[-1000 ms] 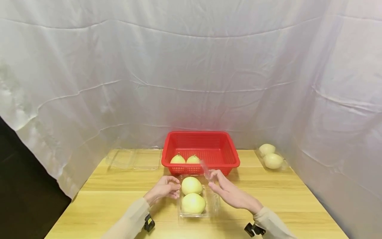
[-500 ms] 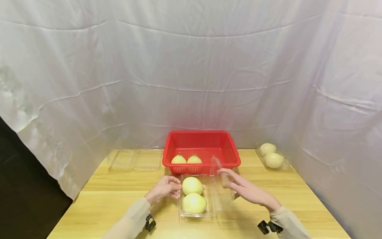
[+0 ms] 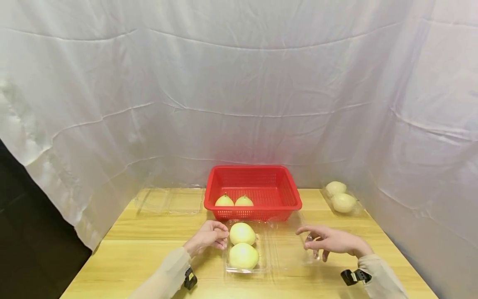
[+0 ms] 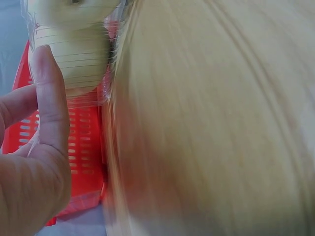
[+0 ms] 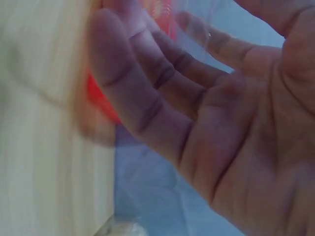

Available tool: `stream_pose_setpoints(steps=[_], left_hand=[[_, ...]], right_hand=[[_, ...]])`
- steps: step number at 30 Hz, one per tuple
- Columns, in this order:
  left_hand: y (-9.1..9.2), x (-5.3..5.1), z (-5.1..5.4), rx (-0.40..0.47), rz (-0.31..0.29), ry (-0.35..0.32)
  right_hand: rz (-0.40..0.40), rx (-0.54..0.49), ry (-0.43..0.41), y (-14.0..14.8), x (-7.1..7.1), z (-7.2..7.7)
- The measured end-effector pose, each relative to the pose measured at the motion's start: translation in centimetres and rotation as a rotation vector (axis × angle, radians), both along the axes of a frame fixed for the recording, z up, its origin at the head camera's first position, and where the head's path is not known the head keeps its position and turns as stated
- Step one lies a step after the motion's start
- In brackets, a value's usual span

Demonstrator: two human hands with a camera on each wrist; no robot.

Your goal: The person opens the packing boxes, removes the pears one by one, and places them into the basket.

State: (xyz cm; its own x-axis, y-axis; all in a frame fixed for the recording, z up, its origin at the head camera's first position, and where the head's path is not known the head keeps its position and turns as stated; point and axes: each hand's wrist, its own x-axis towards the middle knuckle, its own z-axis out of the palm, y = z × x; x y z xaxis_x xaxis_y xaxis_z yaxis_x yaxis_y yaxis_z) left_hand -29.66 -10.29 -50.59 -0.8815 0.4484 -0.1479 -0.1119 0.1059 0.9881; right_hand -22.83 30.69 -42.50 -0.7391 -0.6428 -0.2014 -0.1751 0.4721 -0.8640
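Note:
A clear plastic container (image 3: pixel 262 265) lies open on the table with two pale yellow round fruits (image 3: pixel 243 256) in its left part. My left hand (image 3: pixel 207 237) holds the container's left edge between thumb and fingers; in the left wrist view, a straight digit of the left hand (image 4: pixel 37 142) lies along the plastic wall beside a fruit (image 4: pixel 74 56). The lid (image 3: pixel 289 249) slants out to the right, and my right hand (image 3: pixel 334 241) has its outer edge between thumb and bent fingers. The right hand (image 5: pixel 221 113) fills much of the right wrist view, where only a faint bit of plastic shows.
Directly behind the container stands a red basket (image 3: pixel 252 213) with two fruits (image 3: pixel 224 201) visible. Another clear container (image 3: pixel 185 201) lies open at the back left. At the back right, two more fruits (image 3: pixel 343 202) sit in clear plastic. Light cloth hangs around the table (image 3: pixel 149 230).
My right hand has moved to the right and a little down, and the clear lid has swung outward with it. My left hand stays at the container's left edge.

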Motion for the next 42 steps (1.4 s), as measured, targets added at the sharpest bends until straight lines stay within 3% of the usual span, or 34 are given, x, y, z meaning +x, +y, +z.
stream_pose_setpoints(steps=[7, 17, 20, 25, 29, 37, 42], left_hand=[[0.5, -0.1, 0.1, -0.006, 0.007, 0.005], [0.7, -0.4, 0.2, -0.018, 0.035, 0.029], [0.8, -0.6, 0.2, -0.026, 0.052, 0.029], [0.8, -0.8, 0.3, -0.033, 0.070, 0.031], [0.7, -0.8, 0.3, -0.038, 0.073, 0.031], [0.9, -0.3, 0.6, -0.044, 0.092, 0.086], [1.0, -0.4, 0.4, -0.049, 0.100, 0.095]], right_hand=[[-0.030, 0.000, -0.067, 1.0, -0.7, -1.8], [-0.195, 0.024, -0.002, 0.2, -1.5, -3.2], [-0.257, 0.064, 0.101, -0.2, -1.6, -3.5], [-0.381, 0.190, 0.392, -1.3, -2.7, -3.6], [-0.431, 0.258, 0.585, -2.4, -3.7, -3.3], [-0.544, 0.215, 0.844, -4.5, -5.3, -2.9], [-0.542, 0.232, 0.930, -5.3, -6.1, -2.9]])
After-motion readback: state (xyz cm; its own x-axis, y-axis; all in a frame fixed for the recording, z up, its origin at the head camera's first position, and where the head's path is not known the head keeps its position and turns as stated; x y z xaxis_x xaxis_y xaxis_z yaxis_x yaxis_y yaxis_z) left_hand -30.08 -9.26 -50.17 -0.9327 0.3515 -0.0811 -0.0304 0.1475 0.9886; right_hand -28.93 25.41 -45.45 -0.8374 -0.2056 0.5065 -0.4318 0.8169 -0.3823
